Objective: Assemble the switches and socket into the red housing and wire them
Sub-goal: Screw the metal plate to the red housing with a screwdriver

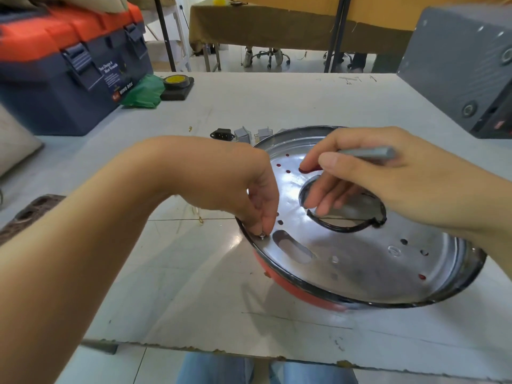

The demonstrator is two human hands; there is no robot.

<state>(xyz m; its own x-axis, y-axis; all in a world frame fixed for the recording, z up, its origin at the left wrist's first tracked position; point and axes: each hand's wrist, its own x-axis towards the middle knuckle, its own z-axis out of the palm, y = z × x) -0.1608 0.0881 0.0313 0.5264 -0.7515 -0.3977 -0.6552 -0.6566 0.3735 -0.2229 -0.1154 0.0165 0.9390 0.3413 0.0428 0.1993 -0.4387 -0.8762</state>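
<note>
The red housing [304, 296] sits on the bench [194, 286] right under both hands, shiny metal inside facing up, red outside only peeking out along the near rim. The left hand [257, 200] has its fingertips bunched together, pinching a tiny screw or nut [261, 236] at the housing's rim, just beside an oblong slot [292, 246]. The right hand [368, 173] grips a grey tool handle [368, 153] with thumb and forefinger, while its other fingers hang loose and reach down into the big round cutout [346, 212] in the middle. Can't tell what the tool's tip looks like, the hand hides it.

Just beyond the left hand, past the housing's far rim, there's the black socket [220, 133] and a couple of grey switches [243, 135] lying on the bench, partly blocked by the wrist and rim. Further off to the left: a blue toolbox with an orange lid [69, 67], a green bag [145, 91] and a roll of yellow tape [176, 81]. Off to the right of the right hand sits a grey box [457, 65].
</note>
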